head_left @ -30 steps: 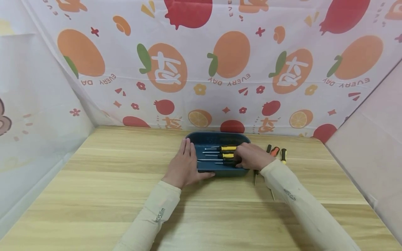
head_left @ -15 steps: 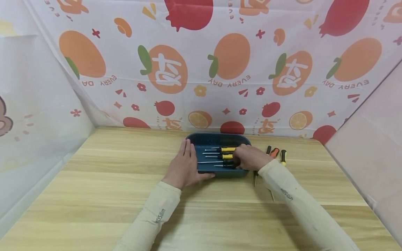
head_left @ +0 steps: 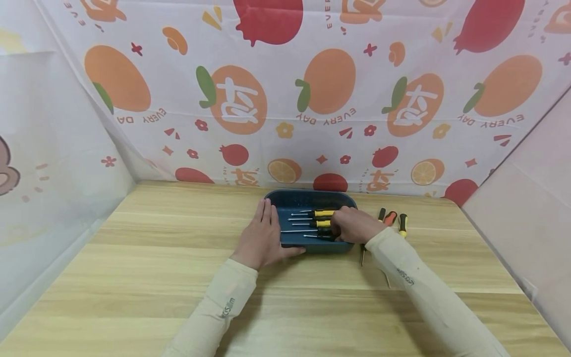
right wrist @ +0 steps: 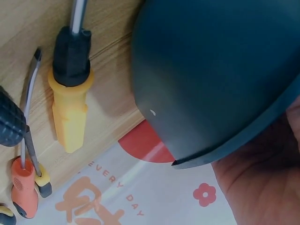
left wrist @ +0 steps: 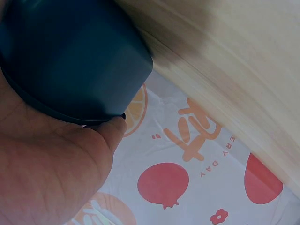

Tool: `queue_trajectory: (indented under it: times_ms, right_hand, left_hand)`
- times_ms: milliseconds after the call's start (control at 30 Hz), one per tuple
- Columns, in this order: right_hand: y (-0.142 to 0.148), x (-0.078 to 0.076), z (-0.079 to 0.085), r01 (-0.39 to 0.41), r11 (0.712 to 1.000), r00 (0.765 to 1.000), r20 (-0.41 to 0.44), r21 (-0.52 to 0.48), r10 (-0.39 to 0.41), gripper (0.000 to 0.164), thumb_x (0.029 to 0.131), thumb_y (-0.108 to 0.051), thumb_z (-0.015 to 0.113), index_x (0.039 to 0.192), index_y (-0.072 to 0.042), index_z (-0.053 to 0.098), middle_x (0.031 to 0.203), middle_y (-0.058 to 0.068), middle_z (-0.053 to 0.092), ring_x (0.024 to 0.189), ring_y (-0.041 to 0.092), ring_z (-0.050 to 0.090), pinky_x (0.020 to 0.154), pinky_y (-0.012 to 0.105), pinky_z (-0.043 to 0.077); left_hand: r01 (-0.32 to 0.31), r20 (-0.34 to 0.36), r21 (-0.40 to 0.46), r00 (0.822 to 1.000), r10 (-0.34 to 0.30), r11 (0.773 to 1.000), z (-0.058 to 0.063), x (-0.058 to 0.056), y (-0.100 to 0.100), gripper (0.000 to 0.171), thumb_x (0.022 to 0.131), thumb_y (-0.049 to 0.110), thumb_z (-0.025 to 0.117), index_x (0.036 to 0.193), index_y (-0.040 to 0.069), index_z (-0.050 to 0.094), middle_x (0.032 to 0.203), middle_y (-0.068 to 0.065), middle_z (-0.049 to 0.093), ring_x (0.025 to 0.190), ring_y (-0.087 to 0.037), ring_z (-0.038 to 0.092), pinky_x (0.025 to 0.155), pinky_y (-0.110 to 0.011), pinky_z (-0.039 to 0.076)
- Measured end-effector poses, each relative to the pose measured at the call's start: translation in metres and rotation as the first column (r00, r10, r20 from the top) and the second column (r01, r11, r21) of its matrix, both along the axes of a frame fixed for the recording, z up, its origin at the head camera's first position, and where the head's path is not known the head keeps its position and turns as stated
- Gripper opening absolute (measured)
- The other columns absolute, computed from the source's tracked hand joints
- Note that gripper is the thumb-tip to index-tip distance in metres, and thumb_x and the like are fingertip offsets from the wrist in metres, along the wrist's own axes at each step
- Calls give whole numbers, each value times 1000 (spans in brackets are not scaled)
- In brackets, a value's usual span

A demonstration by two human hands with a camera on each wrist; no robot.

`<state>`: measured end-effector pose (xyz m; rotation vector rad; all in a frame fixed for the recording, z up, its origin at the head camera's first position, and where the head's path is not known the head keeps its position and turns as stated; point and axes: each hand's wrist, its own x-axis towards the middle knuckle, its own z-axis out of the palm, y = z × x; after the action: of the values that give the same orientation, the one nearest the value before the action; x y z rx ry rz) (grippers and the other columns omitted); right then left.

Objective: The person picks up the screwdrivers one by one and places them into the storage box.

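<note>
A dark blue tray [head_left: 308,197] stands near the back wall with several screwdrivers lying side by side in it. Two of these show yellow-and-black handles [head_left: 323,213]. My left hand [head_left: 258,240] rests on the tray's left end, fingers straight along the rim and thumb stretched along the front edge. Inside the tray's right end, my right hand [head_left: 357,224] pinches the black handle of the frontmost screwdriver [head_left: 322,237] with curled fingers. Its knuckles cover the handle ends of the others. Both wrist views show the tray's outer side [left wrist: 79,61] but hide the fingertips inside.
Right of the tray, more screwdrivers lie on the wooden table [head_left: 156,277]: an orange-handled one [right wrist: 24,187], a yellow-and-black one [right wrist: 70,108] and a black ribbed handle [right wrist: 10,119]. The right forearm partly covers them. A fruit-print cloth [head_left: 285,144] hangs right behind the tray.
The frontmost screwdriver in the right hand has shifted and tilted slightly within the tray, and the long shank beside it has shifted a little. Both hands have stayed almost in place.
</note>
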<state>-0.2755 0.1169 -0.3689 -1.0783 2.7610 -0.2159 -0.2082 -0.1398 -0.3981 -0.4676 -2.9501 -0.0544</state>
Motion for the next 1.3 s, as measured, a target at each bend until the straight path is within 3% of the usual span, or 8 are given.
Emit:
queue_trajectory:
  times_ms: [300,667,833,967,1067,1300]
  right_hand:
    - [1,-2,0,-11,1000,1000,8,-9,11,12,80,-4,85,87,-12,78,75,-6,67,64,13,57,66,28,56]
    - [11,-6,8,-4,998,1000,25,-58,6,12,80,-9,86,90,-10,79,80,-6,70,68,9,60,70,28,59]
    - [22,-5,12,-14,989,998,-65,-150,4,11,85,-6,82,95,-7,78,89,1,71,75,12,61,71,29,59]
    - [36,-3,12,18,979,989,-142,-205,-47,15,86,-1,78,101,-4,78,98,4,71,85,17,66,77,35,61]
    - [48,-1,12,25,976,977,-203,-218,-71,15,86,0,78,101,-4,78,100,5,71,88,21,68,79,39,61]
    - [73,3,7,-58,977,936,-352,-206,-19,16,85,6,76,98,-3,78,99,5,71,88,22,69,78,39,61]
  left_hand:
    - [-4,16,-8,1000,4,1000,2,0,2,128,76,89,52,149,-14,35,157,-32,31,150,-45,21,118,-43,32]
    - [-14,22,-9,1000,14,1000,4,1,2,128,76,89,53,149,-14,35,157,-32,31,150,-45,21,118,-43,31]
    - [-11,17,7,1000,11,1000,3,0,3,130,76,89,54,149,-16,34,157,-33,30,150,-46,20,118,-43,31]
    - [-9,14,9,1000,9,1000,3,0,3,129,76,89,54,149,-16,34,157,-33,30,150,-46,20,119,-44,30]
    - [-8,11,8,1000,8,1000,3,0,3,129,76,89,54,149,-16,34,157,-33,30,150,-46,20,118,-44,30]
    - [-12,8,15,1000,12,1000,3,1,2,129,76,89,54,149,-16,34,157,-33,30,150,-46,21,117,-44,32]
